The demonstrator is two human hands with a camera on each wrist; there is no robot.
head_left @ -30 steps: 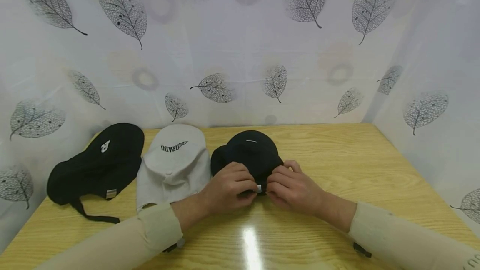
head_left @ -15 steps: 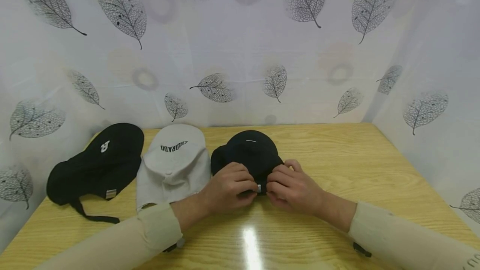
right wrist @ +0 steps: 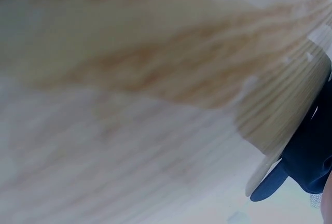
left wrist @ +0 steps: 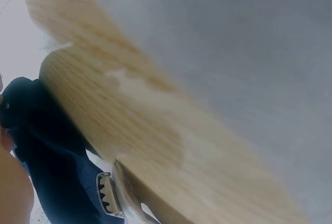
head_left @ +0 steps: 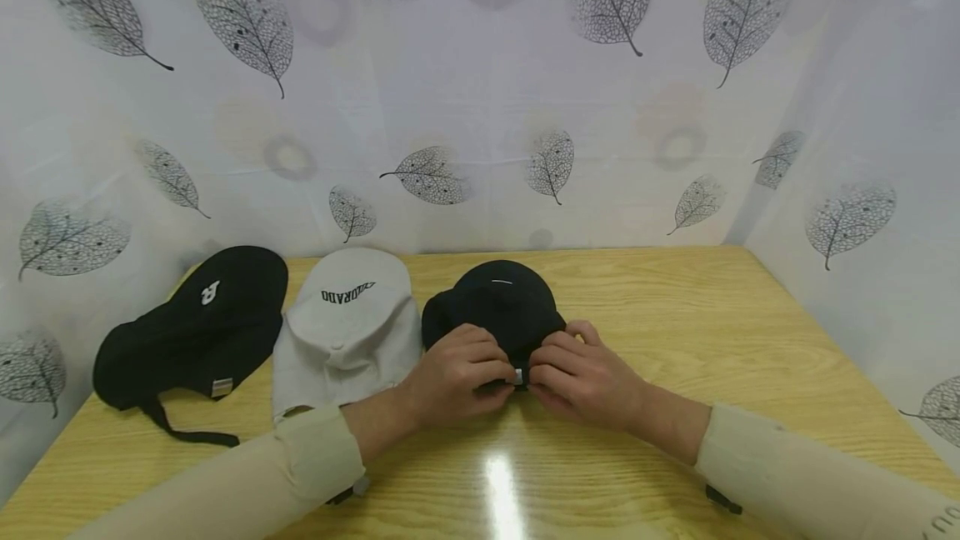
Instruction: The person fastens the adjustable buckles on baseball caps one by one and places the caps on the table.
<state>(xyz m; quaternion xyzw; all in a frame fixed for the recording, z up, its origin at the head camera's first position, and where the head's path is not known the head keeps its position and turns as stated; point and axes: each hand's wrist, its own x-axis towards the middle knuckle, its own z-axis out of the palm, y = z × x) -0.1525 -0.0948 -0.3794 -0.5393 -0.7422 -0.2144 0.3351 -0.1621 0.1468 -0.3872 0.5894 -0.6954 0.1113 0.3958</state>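
A black cap (head_left: 501, 302) with a short white line on its brim lies at the middle of the table, brim towards the back wall. My left hand (head_left: 457, 373) pinches the cap's near edge with curled fingers. To its right, my right hand (head_left: 579, 373) grips the same edge, its fingers also curled. Between the two hands shows a small pale piece (head_left: 518, 376). In the left wrist view a toothed metal buckle (left wrist: 107, 194) sits at the edge of the dark fabric (left wrist: 57, 151). The fingertips are largely hidden.
A light grey cap (head_left: 348, 319) lettered COLORADO lies just left of the black one. Farther left is another black cap (head_left: 202, 332) with a white letter and a loose strap (head_left: 195, 437). A leaf-patterned cloth (head_left: 480, 107) surrounds the wooden table (head_left: 675, 298).
My right hand has shifted slightly left along the cap's near edge, closer to the left hand. My left hand and the other caps stay where they were.
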